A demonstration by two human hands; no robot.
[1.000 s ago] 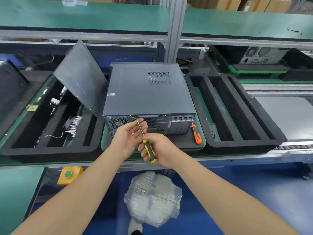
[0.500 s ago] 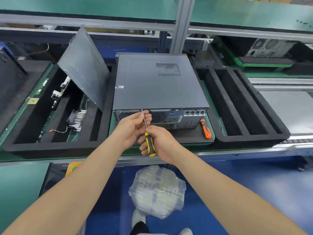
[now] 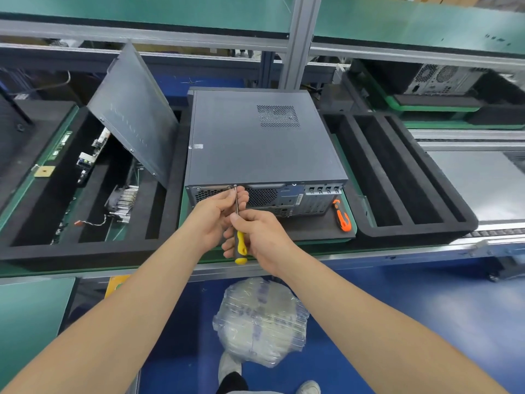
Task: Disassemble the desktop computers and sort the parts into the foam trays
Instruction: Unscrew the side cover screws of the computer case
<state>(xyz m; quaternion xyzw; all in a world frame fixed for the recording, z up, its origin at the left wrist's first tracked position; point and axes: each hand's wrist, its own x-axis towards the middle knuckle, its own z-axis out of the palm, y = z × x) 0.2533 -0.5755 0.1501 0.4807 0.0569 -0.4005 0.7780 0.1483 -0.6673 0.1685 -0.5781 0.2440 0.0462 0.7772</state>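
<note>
At the bottom of the frame a pair of shoes stands on the blue floor, with a bubble-wrapped bundle lying just in front of them. Two bare forearms reach up from the lower corners and meet at the centre.

The right grip is closed tight around the yellow-and-black handle of a screwdriver, fingers wrapped fully round it, the butt of the handle poking out below. The left grip sits just above and to the left, its fingers curled in and pinching the bare metal shaft near the tip. The tip rests at the top edge of the near panel of the desktop computer.

That computer, a grey case with its cover on, lies flat in the middle of the frame on a black foam pad on the green surface. An orange-handled tool lies on the pad at the case's lower right corner.

To the right of the pad sits a black foam tray with long parallel slots. To the left a second foam tray holds a finned heatsink with wires and a circuit board; a grey side panel leans tilted in it, beside the computer.

In the upper right, on a farther line, another computer shows its rear face.
</note>
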